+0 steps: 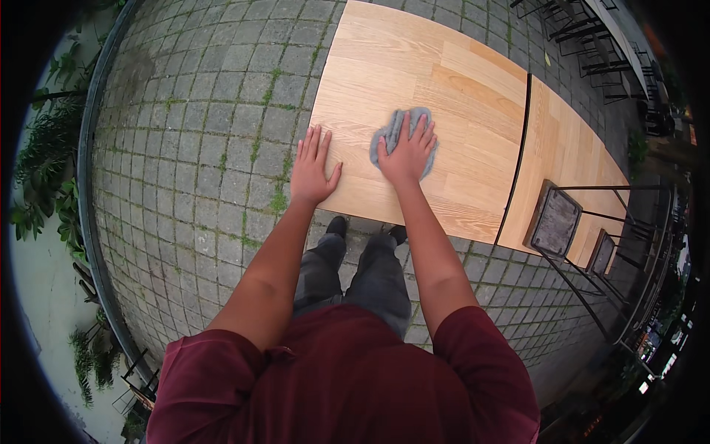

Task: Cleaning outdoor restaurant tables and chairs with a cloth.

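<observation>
My right hand (408,152) presses down on a crumpled grey cloth (380,145), its fingers spread over the fabric. Beneath the cloth is the light wood tabletop (383,66), which shows a pattern of joined planks. My left hand (314,169) lies palm down at the table's left front corner, holding nothing. Its fingers are slightly apart, and the thumb points toward the cloth. Part of the cloth is hidden under my right hand.
A dark seam separates a second wood tabletop (554,139) on the right. Upturned stools (556,222) with metal legs rest on it. Grey paving (222,133) surrounds the table, with a curb (87,166) and plants at left. More furniture (593,50) stands at the far right.
</observation>
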A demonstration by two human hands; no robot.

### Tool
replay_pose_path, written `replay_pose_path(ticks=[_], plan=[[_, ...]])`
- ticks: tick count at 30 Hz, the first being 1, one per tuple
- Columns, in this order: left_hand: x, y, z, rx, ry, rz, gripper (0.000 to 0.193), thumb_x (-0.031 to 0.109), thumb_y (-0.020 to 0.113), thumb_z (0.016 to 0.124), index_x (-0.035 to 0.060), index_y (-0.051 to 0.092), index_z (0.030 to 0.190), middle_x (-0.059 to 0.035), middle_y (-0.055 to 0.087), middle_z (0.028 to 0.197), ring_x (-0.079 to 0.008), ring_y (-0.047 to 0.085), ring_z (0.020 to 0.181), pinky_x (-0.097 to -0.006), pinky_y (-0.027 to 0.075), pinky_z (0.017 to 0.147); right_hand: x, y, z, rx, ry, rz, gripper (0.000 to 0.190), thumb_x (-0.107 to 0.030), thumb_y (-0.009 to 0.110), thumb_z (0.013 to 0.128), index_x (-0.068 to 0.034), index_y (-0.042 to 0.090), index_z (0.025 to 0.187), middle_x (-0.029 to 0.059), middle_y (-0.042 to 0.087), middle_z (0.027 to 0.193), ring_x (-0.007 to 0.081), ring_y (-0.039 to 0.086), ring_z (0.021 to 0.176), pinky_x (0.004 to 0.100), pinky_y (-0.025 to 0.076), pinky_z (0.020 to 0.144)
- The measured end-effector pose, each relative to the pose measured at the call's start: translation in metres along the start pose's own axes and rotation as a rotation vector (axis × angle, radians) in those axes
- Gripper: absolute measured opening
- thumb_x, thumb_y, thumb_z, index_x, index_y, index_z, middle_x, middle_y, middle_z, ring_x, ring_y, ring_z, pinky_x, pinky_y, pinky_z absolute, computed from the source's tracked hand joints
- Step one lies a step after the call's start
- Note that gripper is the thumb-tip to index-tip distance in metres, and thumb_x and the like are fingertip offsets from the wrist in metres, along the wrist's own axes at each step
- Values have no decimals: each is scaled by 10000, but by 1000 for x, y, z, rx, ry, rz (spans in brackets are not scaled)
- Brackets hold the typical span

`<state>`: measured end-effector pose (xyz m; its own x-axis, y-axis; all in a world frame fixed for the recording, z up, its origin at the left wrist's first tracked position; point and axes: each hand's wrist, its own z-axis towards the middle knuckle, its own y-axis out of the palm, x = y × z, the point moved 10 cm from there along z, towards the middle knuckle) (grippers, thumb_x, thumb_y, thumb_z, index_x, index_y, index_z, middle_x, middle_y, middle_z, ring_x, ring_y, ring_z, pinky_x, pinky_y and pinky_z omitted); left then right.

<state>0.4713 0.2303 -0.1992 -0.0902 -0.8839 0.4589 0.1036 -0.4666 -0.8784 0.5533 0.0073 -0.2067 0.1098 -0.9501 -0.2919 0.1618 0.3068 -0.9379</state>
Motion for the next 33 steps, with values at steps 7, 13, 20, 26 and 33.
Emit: replay_pose_path(ticks=[7, 13, 20, 26, 33], plan=[[-15, 3, -5, -25, -27, -20, 739, 268, 596, 1013, 92, 370, 1694, -195, 290, 1778, -387, 236, 1663, -551, 200, 1340, -40, -6, -91, -342, -406, 174, 926, -541, 716, 907, -156, 413, 1692, 251, 259, 1774, 472, 157, 1661, 632, 113, 1328], [-8, 5, -3, -57, -30, -2, 734, 281, 568, 1020, 114, 358, 1704, -178, 272, 1790, -360, 218, 1672, -541, 201, 1344, 37, -19, -40, -214, -264, 94, 922, -520, 728, 898, -149, 424, 1686, 255, 258, 1774, 485, 174, 1652, 641, 117, 1321], [-5, 0, -4, -33, -18, -72, 725, 280, 564, 1021, 115, 370, 1699, -176, 278, 1789, -366, 225, 1670, -546, 202, 1342, -63, 19, 7, -86, -162, 82, 907, -516, 691, 938, -104, 392, 1689, 294, 239, 1762, 522, 149, 1641, 629, 100, 1331], [-16, 5, -8, -35, -36, -55, 706, 279, 549, 1032, 117, 376, 1696, -175, 273, 1791, -363, 219, 1672, -542, 199, 1344, -63, 0, -92, -370, -458, 204, 925, -510, 737, 882, -184, 424, 1689, 234, 266, 1777, 469, 185, 1657, 620, 120, 1332], [-10, 4, -4, -45, -46, -38, 698, 282, 539, 1043, 118, 368, 1700, -169, 266, 1794, -351, 223, 1672, -533, 198, 1348, 15, -9, -18, -126, -155, 39, 932, -523, 719, 894, -158, 414, 1695, 259, 253, 1774, 495, 153, 1654, 628, 105, 1326]])
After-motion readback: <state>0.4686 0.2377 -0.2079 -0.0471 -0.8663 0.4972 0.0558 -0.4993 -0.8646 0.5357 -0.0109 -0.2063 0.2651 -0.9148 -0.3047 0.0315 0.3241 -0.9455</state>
